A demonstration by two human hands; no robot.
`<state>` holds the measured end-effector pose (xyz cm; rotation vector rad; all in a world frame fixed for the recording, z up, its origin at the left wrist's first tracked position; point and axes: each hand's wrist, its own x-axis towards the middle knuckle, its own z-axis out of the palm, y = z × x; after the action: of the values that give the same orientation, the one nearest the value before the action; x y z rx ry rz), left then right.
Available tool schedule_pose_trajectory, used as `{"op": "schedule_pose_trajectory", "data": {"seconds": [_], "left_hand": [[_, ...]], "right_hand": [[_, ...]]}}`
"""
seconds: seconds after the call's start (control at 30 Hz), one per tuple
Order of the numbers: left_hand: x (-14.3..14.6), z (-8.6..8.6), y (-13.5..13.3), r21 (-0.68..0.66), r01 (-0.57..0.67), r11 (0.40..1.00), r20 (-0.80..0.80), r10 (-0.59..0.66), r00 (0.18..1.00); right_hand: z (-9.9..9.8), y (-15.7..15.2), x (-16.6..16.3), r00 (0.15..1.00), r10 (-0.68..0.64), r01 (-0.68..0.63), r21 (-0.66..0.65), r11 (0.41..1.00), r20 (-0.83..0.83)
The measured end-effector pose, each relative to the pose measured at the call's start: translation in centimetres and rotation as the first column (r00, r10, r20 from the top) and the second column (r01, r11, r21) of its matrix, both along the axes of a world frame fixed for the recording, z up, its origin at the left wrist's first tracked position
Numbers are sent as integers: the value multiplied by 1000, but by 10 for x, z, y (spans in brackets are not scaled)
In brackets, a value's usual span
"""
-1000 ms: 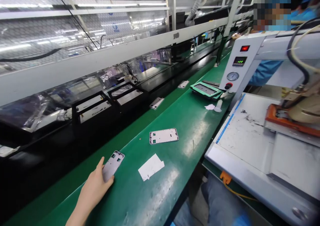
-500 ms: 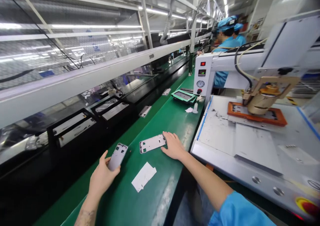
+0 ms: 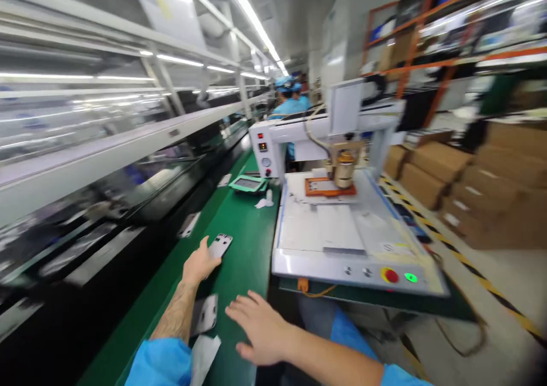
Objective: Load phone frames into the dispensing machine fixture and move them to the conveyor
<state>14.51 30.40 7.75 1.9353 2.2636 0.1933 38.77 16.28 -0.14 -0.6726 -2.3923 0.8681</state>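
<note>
Ahead to our left, our left hand (image 3: pixel 199 265) holds the near end of a metal phone frame (image 3: pixel 221 245), long axis pointing away and slightly right. Our right hand (image 3: pixel 258 329) hovers spread and empty, closer to us, beside a second frame (image 3: pixel 204 313) on the green counter (image 3: pixel 252 249).

The phone frame (image 3: pixel 220 245) looked like pale, matt metal. The green worktop (image 3: pixel 250 232) was smooth with a dull sheen. The machine bed (image 3: pixel 320 232) was white painted metal, matt. The boxes (image 3: pixel 431 169) were plain brown cardboard.
</note>
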Motion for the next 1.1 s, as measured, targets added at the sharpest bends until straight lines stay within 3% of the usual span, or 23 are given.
{"op": "schedule_pose_trajectory", "data": {"seconds": [0.07,0.17,0.3,0.4,0.47,0.53,0.63,0.8,0.93,1.1], "left_hand": [[22,-6,6,-47,34,998,-49,-37,998],[48,-10,9,-65,28,997,-115,-36,993],[66,-2,2,-96,1,995,-181,-19,983],[61,12,-2,-126,127,984,-294,-159,942],[56,18,-2,-142,266,954,-418,-301,857],[54,18,0,-197,391,899,-518,-434,737],[60,9,8,-309,486,817,-577,-568,588],[76,-4,19,-369,547,752,-611,-639,467],[71,-4,18,-366,550,751,-604,-641,474],[65,2,7,-332,507,795,-519,-603,606]], "right_hand": [[-12,-13,29,995,-5,0,-45,999,-103],[-33,-37,78,973,-152,131,-127,983,-173],[-60,-87,145,948,-319,298,-292,909,-24],[-85,-124,189,904,-416,423,-370,827,102],[-103,-140,209,856,-504,507,-378,774,116],[-114,-148,216,821,-564,552,-373,746,87],[-112,-148,208,831,-556,530,-351,772,31],[-93,-140,188,891,-453,440,-284,852,21],[-97,-141,181,883,-470,455,-298,839,24],[-102,-137,182,867,-498,487,-277,828,35]]}}
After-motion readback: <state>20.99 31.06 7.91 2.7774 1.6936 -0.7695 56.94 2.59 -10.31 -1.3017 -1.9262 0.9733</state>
